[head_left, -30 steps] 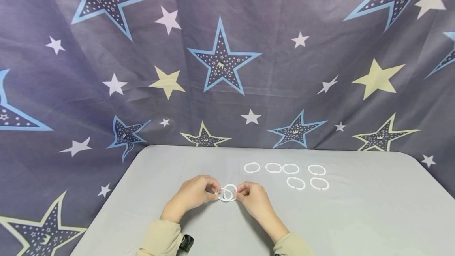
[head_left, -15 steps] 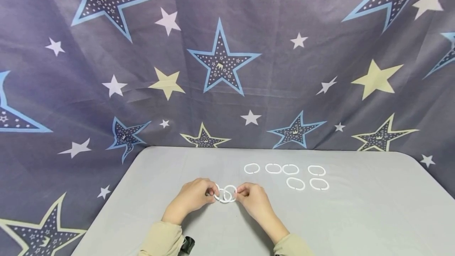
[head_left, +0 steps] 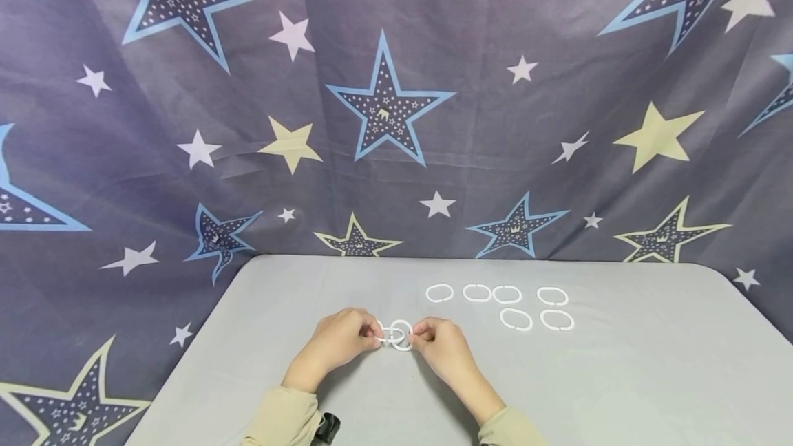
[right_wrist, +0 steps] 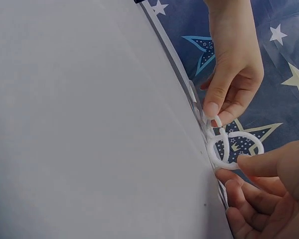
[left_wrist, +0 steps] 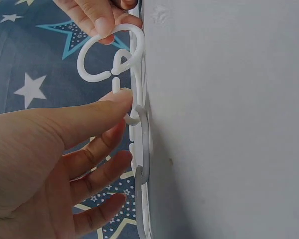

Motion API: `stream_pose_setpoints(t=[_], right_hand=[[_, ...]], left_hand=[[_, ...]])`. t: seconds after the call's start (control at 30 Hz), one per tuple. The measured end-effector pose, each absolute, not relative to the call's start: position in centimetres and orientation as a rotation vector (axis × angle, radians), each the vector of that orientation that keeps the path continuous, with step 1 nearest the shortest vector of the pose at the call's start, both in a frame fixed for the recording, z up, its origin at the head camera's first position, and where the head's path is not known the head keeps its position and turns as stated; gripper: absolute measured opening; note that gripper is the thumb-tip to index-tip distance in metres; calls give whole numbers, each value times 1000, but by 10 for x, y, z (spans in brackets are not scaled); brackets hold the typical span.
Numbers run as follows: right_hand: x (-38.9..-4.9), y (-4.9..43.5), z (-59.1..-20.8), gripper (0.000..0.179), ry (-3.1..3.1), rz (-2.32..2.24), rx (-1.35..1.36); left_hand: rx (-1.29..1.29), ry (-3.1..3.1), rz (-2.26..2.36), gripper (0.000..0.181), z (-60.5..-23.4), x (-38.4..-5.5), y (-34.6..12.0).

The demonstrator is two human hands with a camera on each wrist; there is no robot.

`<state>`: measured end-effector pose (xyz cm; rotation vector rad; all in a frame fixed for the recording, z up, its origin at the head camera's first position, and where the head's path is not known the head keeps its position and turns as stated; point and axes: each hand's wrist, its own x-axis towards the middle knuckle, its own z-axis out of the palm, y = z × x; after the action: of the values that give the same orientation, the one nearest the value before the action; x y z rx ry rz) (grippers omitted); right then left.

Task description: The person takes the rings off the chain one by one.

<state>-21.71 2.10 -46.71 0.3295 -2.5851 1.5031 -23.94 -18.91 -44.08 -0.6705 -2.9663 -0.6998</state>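
Two white plastic C-shaped links overlap between my hands, low over the table. My left hand (head_left: 337, 341) pinches one link (left_wrist: 115, 83) between thumb and index finger, its other fingers spread apart in the left wrist view. My right hand (head_left: 445, 348) pinches the other link (right_wrist: 262, 144) at its side. In the right wrist view, the left link's arm crosses the right link's loop. The small gap in the right-hand link points toward my left thumb in the left wrist view. Behind the left fingers, further greyish links (left_wrist: 145, 144) run in the shade close to the table; the head view hides them.
Several loose white links lie at the back right of the grey table (head_left: 619, 377), including a single link (head_left: 439, 293) and a touching pair (head_left: 506, 294). A star-patterned curtain (head_left: 471, 40) hangs behind the table. Something black (head_left: 326, 427) sits at the left cuff.
My left hand has shifted slightly left, and its link has tilted to look flatter across the other link. My right hand stays nearly in place; the loose links have not moved.
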Motion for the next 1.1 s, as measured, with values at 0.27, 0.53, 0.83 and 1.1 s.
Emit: stream_pose_setpoints(t=[0.27,0.53,0.83,1.1], right_hand=[[-218,22,-463,6,-2576,1567,321],[-218,22,-459,5,-2544,1644,307],[-218,19,-456,4,-2532,1653,318],[-216,17,-453,4,-2534,1625,330]], left_hand=[[-661,-2920,-676,7,-438,-240,-188],[-640,-2915,-709,6,-435,-239,-187],[-611,-2920,-691,5,-434,-240,-186],[-597,-2922,-692,4,-433,-239,-185]])
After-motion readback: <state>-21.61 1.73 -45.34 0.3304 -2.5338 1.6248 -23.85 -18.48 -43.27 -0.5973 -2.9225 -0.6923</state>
